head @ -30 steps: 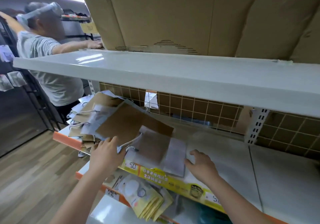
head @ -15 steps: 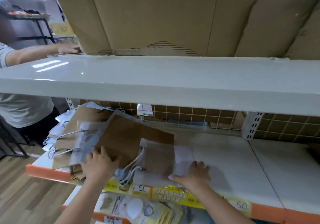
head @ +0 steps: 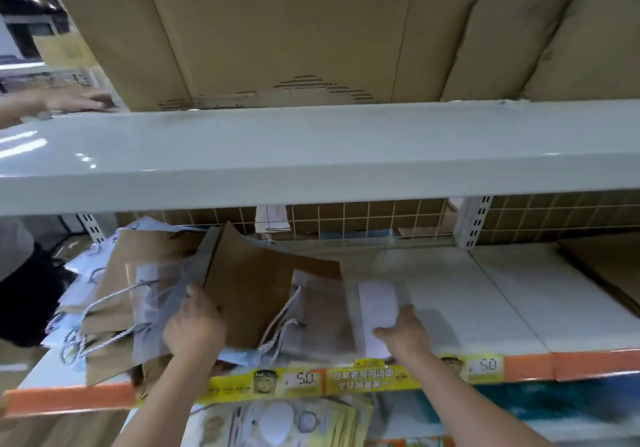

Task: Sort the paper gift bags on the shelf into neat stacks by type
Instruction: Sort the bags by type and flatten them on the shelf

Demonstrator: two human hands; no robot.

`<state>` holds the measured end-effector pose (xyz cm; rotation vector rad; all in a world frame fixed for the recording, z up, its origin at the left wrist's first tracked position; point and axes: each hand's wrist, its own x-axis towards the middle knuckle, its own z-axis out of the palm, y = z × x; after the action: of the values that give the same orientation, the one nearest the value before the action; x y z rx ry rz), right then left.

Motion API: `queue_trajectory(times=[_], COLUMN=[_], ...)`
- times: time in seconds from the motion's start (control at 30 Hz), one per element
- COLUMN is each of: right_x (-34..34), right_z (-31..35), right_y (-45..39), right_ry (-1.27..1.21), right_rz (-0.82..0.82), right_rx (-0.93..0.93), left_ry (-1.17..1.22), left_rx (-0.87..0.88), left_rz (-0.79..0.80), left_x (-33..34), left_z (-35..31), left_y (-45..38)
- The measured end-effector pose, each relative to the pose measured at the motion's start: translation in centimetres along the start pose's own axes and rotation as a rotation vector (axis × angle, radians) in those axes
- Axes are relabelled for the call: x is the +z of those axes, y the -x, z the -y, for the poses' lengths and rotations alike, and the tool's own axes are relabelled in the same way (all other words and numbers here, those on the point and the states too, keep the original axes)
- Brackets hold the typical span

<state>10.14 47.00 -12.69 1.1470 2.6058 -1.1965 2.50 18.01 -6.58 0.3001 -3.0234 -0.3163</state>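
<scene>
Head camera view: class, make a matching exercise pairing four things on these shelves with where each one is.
Things:
1. cardboard box
2. brown paper bag
3. yellow price strip
4. wire grid

Places:
A. back of the middle shelf
B. under the left hand
C. on the top shelf
D. front edge of the middle shelf, below the right hand

Pairs: 1-C, 2-B, 3-D, 4-A

Left hand [head: 194,330] grips a brown bag [head: 252,294] — right hand [head: 403,334] presses a flat one [head: 325,315].
</scene>
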Motion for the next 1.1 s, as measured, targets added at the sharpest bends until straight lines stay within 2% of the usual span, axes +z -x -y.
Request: queue_trajectory(times=[0.1, 0.27, 0.43, 0.63, 0.77, 1.0, 1.1], right_x=[-1.1, -3.3, -6.9, -11.8, -15.5, -23.9, -27.5], right_z=[-0.8, -2.1, -3.8, -8.5, -11.9, -20.0, -24.0], right_y=[0.5, 1.0, 1.7, 2.3, 2.8, 3.3, 3.3], right_ry=[-0.002, -0.095, -0.304, -0.551, -0.682, -0.804, -0.848], right_rz=[-0.055, -0.027, -0.172, -0.22, -0.262, -0.254, -0.237], right_rx=[-0.072, -0.135, -0.124, -0.079, -0.076, 0.02, 0.052], left_ry=[0.299, 0.6, 0.889, 1.081, 1.098, 1.388, 1.401], left_rx=[0.011, 0.087, 0.059, 0.026, 0.025, -0.067, -0.031], left_rz=[-0.013, -0.005, -0.069, -0.07, -0.11, -0.03, -0.028], left_x=[-0.5, -1.3, -2.3, -2.9, -1.7, -0.7, 1.0], left_z=[0.1, -0.2, -0.7, -4.0, -6.6, -14.7, -18.7], left_y=[0.1, 0.1, 1.2, 5.1, 7.8, 16.0, 19.0])
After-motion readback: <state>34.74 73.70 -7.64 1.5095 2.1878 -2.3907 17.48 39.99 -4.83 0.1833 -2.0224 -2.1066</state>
